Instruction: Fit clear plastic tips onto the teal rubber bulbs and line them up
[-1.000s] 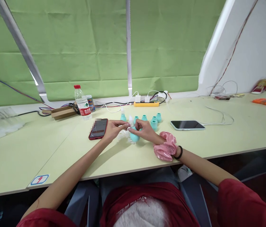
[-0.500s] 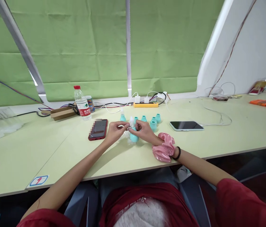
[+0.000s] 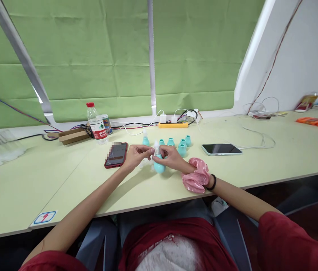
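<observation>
Altogether, seven teal bulbs (image 3: 159, 168), two phones (image 3: 222, 149)

The shirt (image 3: 212, 244) is dark red and short-sleeved, with white lettering (image 3: 156, 244) along a pale print (image 3: 170, 254). The right wrist (image 3: 186, 166) bears 1 glossy pink scrunchie (image 3: 195, 177) and 1 narrow black bracelet (image 3: 214, 182).
</observation>
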{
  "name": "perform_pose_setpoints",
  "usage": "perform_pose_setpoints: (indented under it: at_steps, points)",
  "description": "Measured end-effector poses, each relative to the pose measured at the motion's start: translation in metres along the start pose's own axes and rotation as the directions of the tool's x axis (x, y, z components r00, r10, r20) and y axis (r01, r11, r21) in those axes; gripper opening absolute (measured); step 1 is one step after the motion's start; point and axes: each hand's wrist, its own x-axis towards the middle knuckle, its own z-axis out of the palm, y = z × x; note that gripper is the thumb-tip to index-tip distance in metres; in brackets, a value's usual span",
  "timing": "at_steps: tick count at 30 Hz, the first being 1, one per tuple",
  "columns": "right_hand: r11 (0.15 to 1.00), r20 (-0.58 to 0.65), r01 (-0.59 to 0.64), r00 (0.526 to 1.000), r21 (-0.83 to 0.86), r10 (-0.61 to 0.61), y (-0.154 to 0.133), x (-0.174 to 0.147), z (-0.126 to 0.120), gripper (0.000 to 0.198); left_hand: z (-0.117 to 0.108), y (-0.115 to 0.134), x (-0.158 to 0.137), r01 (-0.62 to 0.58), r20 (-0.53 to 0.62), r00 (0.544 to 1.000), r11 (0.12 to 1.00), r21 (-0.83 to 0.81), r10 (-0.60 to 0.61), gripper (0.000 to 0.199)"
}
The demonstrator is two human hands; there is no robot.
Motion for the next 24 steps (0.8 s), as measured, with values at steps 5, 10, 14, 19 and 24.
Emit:
perform_pose_setpoints:
  at_steps: [5,10,14,19,24]
  points:
    - [1.0,-0.036,-0.013,0.999,0.019,0.014,-0.0005,-0.0003,0.0024,0.036,0.0014,0.0018,-0.0007,-0.002,-0.049,0.999,1.0,-0.02,0.001,0.024]
    - [1.0,-0.046,-0.002,0.999,0.02,0.002,-0.0013,0.0004,0.0019,0.037,0.0016,0.0007,-0.0013,-0.001,-0.083,0.997,1.0,-0.007,0.001,0.028]
    - [0.999,-0.005,-0.006,1.0,0.038,0.006,-0.0031,-0.0008,0.0013,0.037,-0.0012,-0.0016,-0.0015,-0.005,-0.076,0.997,1.0,0.004,0.005,0.027]
    - [0.998,0.001,-0.006,1.0,0.059,0.006,-0.0017,-0.0012,0.0009,0.038,-0.0036,-0.001,-0.0017,-0.01,-0.013,1.0,1.0,-0.012,0.01,0.027]
    - [0.999,-0.01,-0.013,1.0,0.044,0.013,0.003,-0.0007,0.0021,0.038,-0.0001,0.0001,-0.0019,-0.032,-0.027,0.999,0.999,0.044,0.033,0.027]
